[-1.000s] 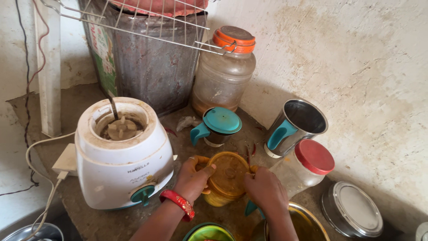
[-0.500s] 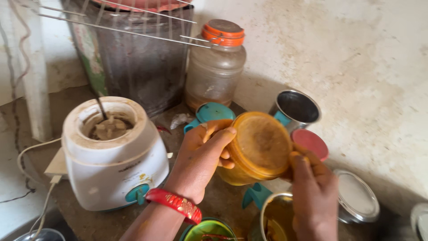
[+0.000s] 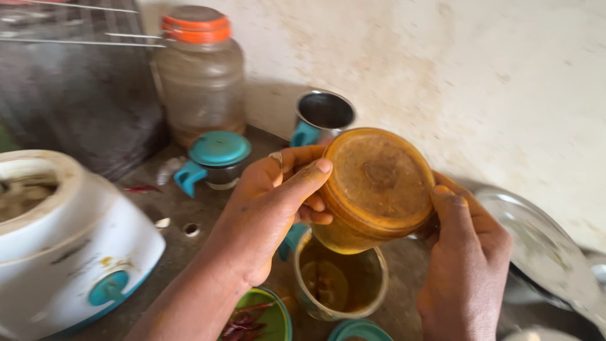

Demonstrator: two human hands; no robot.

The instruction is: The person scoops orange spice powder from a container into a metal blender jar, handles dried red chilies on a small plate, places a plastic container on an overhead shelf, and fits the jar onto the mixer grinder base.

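A round yellow-stained plastic container [image 3: 375, 189] with its lid on is held up, tilted toward me, between both hands. My left hand [image 3: 271, 208] grips its left side, thumb across the lid's rim. My right hand [image 3: 464, 252] holds its right side, thumb on the rim. Right below it stands an open steel grinder jar [image 3: 341, 281] with a teal handle and yellowish contents inside.
A white mixer base [image 3: 63, 240] stands at the left. Behind are a small teal-lidded jar [image 3: 214, 158], an empty steel jar [image 3: 323, 117], a tall plastic jar with an orange lid [image 3: 199, 69] and a dark metal tin [image 3: 76, 95]. A green bowl of red chillies [image 3: 259, 319] sits near me; a steel lid [image 3: 543, 243] lies at the right.
Both hands lifted the yellow container off the counter and tilted it toward me. The view has swung right, so the mixer base now sits at the left edge.
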